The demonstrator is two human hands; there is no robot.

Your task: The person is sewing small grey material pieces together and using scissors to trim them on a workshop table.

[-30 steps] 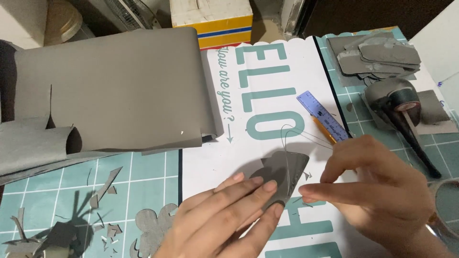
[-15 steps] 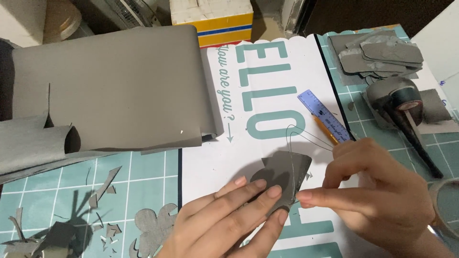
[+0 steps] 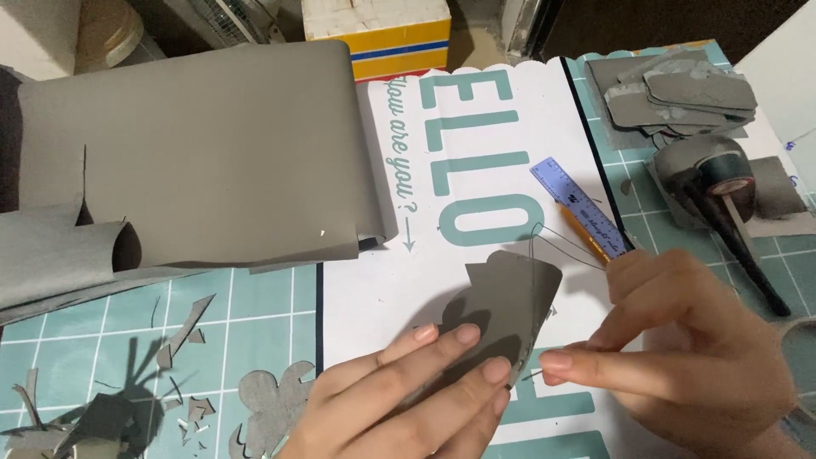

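My left hand (image 3: 408, 395) pinches the lower edge of a small grey cut-out piece (image 3: 510, 302), holding it a little above a white printed sheet (image 3: 382, 280). My right hand (image 3: 680, 357) holds a thin needle (image 3: 531, 373) between thumb and forefinger, its tip at the piece's right edge. A dark thread (image 3: 552, 240) loops from the top of the piece toward my right hand.
A large grey sheet (image 3: 195, 153) lies curled at the left over a teal cutting mat (image 3: 246, 297) strewn with grey scraps. A purple ruler (image 3: 578, 204) and pencil lie on the white sheet. Stacked grey cut pieces (image 3: 680, 89) and a dark tool (image 3: 722, 187) sit at the right. A yellow-and-white box (image 3: 374, 34) stands behind.
The grey piece has tilted up and moved slightly right in my left hand. My right hand has shifted lower, bringing the needle to the piece's right edge.
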